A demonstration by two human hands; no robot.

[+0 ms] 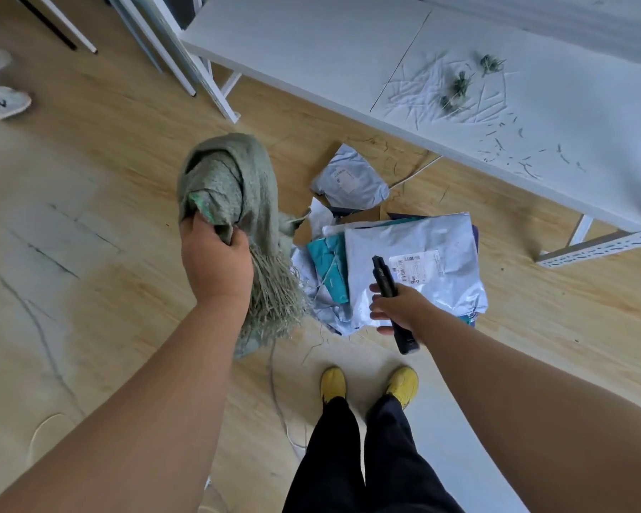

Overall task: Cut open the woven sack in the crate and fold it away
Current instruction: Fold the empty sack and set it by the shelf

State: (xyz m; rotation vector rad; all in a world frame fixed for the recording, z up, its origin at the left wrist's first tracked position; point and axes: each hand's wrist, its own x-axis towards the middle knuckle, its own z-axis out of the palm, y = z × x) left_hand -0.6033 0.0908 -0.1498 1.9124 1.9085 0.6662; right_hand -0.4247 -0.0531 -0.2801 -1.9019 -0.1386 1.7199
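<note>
Sack out and bunched, cutter in hand.

Our right hand [396, 305] is wrapped around the cutter [393, 301], tip pointed away, likely for safety; our left hand [215, 261] is clenched on the frayed sack [234, 187], held above the floor, parcels [415, 261] beyond it.

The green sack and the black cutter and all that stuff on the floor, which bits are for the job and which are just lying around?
For the job:
green woven sack, bunched in the left hand
black cutter, in the right hand

Just lying about:
grey mailer bags
teal packet
white table
white shoes
</note>
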